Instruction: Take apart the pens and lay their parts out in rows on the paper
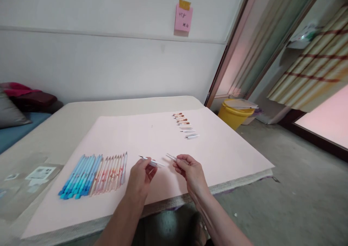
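Hands (139, 175), two; in left, one pen part (153, 162)

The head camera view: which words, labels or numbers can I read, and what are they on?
"45", then an unclear character: handwritten on the pink rectangular paper note on the white wall; the line below is too blurred.
Print on the white rectangular label on the clear plastic bag: too small to read.

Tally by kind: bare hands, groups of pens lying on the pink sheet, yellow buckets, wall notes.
Bare hands (left hand, right hand): 2
Pen groups (blue pens, red-patterned pens, spaced column at right): 3
Yellow bucket: 1
Pink wall note: 1
Total: 7
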Available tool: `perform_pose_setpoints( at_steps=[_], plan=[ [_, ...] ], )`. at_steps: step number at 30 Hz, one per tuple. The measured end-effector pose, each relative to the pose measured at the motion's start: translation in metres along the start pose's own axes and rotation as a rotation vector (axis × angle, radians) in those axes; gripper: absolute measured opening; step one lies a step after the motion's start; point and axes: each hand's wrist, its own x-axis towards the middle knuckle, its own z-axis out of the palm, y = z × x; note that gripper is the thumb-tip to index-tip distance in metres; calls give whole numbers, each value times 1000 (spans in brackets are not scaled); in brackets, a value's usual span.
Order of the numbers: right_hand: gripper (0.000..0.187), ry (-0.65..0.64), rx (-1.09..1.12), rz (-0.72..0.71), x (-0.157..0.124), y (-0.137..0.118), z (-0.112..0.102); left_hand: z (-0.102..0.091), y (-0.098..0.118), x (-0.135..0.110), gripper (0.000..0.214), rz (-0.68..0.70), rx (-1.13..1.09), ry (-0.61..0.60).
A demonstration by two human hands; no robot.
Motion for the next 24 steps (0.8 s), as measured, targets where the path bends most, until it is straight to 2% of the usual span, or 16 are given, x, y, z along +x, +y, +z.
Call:
perform_pose_setpoints(
  at_steps=[5,11,17,20,24],
  plan=[
    [24,-34,-193,-80,-4,13,9,11,-21,-14,10,-106,17,-102],
    [22,-78,-169,11,-8,18,13,13,-27,-19,7,-101,-1,-170],
    [30,-169,-101,62,-7,17,14,11,-26,-15,8,-30,11,-111],
    [30,-166,-138,46,-5,20,14,10,-26,-14,11,-32,89,-61],
    [33,-144,-112,95,-4,23,14,7,-27,-11,17,-37,182,-11]
  ],
)
